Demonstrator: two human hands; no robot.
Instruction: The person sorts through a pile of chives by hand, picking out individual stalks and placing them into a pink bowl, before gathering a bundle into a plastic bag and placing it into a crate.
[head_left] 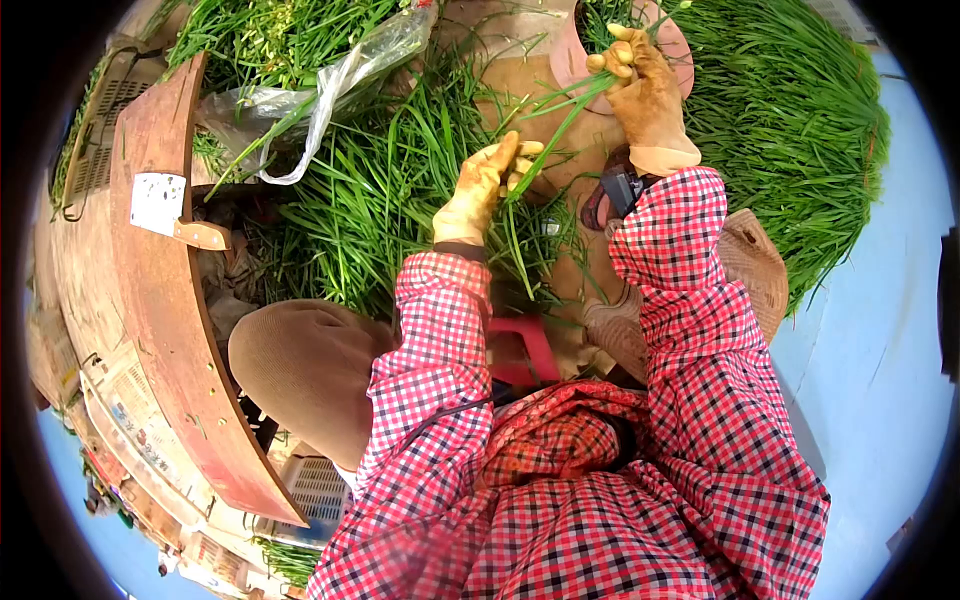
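Both my hands wear yellow-tan gloves and red-checked sleeves. My left hand (482, 190) pinches the lower end of a thin bunch of green stalks (560, 120). My right hand (645, 85) grips the upper end of the same stalks, higher and to the right. The stalks run diagonally between the two hands. Beneath the hands lies a loose heap of green stalks (380, 190) on brown ground.
A big pile of green stalks (790, 140) fills the upper right. A clear plastic bag (320, 85) holding more greens lies upper left. A rusty curved metal panel (165, 290) stands at left. A pink basin (570, 55), a red stool (525, 350) and crates (315, 490) are nearby.
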